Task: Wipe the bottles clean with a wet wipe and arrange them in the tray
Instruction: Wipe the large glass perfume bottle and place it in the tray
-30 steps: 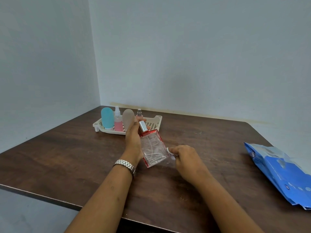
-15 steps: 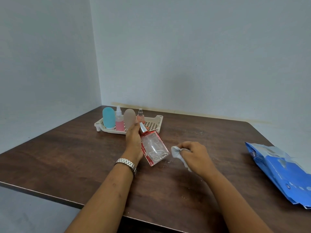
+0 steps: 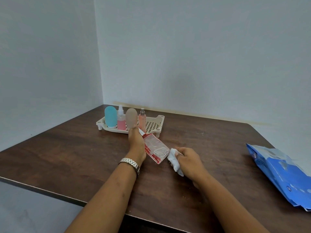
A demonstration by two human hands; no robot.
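Observation:
My left hand [image 3: 136, 142] grips a clear square bottle with red edges [image 3: 155, 148] and a silver neck, tilted over the table. Just right of the bottle's base, my right hand [image 3: 190, 161] holds a crumpled white wet wipe [image 3: 174, 159], close to the bottle's lower corner. Behind them a cream slotted tray [image 3: 152, 125] carries a blue rounded bottle [image 3: 110, 116], a pink spray bottle [image 3: 121, 122], a beige rounded bottle [image 3: 131, 117] and a slim peach spray bottle [image 3: 142, 118], all upright in its left part.
A blue pack of wet wipes [image 3: 279, 174] lies at the table's right edge. The dark wooden table [image 3: 67, 153] sits in a corner between two pale walls. Its near edge runs below my forearms.
My right hand with the wipe pulled away from the bottle's face to the right, then came back near its base. The bottle turned in my left hand, showing its red side.

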